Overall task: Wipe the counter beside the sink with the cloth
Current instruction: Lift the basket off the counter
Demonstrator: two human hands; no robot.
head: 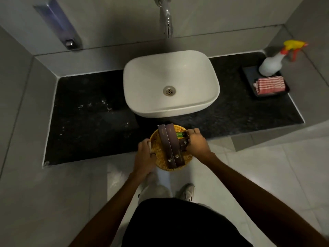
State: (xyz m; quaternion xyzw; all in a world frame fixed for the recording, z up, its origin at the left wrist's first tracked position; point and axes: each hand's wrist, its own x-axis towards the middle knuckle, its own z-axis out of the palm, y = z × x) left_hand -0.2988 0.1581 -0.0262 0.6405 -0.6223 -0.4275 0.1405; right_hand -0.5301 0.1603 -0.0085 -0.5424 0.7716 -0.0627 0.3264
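Holding item, head view: round yellow wicker basket (161, 157), gripped at both sides over the front edge of the counter (85, 125), just in front of the sink.

Left hand (145, 157): fingers curled closed around the basket's left rim.

Right hand (196, 142): fingers bent closed over the right rim, touching the small dark box (183, 144) there.

Basket contents: two long dark boxes (169, 145) lying side by side, each with a small pale logo; one green bottle (180, 134), mostly hidden; the small dark box.

Counter: black speckled stone, running either side of the sink; scattered water droplets (96, 105) on the left stretch.

Sink (170, 82): white vessel basin, rounded rectangle, metal drain at centre; chrome tap (167, 16) on the wall above.

Cloth (269, 85): red-and-white striped, folded, lying in a black tray (249, 72) at the far right of the counter, well apart from both hands.

Spray bottle (272, 64): white body, yellow and red trigger head, standing in the same tray just behind the cloth.
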